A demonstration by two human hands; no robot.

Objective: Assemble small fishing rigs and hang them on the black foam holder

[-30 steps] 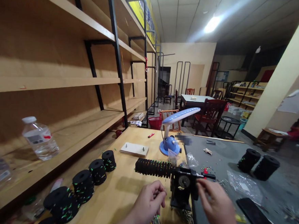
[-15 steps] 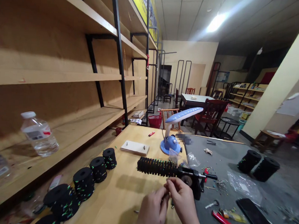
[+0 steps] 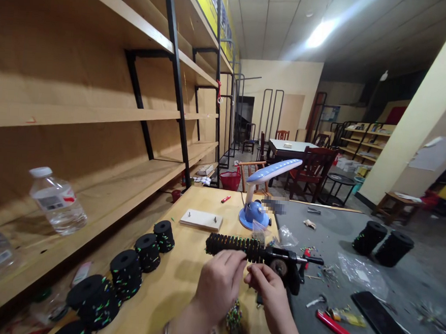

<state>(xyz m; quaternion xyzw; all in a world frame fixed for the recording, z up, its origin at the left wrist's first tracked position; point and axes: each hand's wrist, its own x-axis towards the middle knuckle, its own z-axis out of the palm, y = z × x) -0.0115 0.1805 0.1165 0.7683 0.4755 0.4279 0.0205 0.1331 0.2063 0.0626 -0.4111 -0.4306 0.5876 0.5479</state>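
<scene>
A black winding tool [image 3: 282,268] stands at the table's middle, with a long black ribbed roller [image 3: 232,246] sticking out to its left, flecked with small coloured pieces. My left hand [image 3: 218,283] is curled with its fingertips against the roller's right end. My right hand [image 3: 266,284] pinches something small just under the roller, beside the tool; I cannot make it out. A heap of small coloured pieces [image 3: 234,318] lies below my hands.
Several black spools [image 3: 124,269] line the wooden table's left edge; two more [image 3: 384,242] sit on the grey mat at right. A blue desk lamp [image 3: 259,190], a white block [image 3: 201,219], a water bottle [image 3: 56,201] on the shelf, a red tool [image 3: 334,327] and a phone [image 3: 383,323] are around.
My right hand left the tool's crank side and came to meet my left hand under the roller. Both hands then rose, and the left now touches the roller.
</scene>
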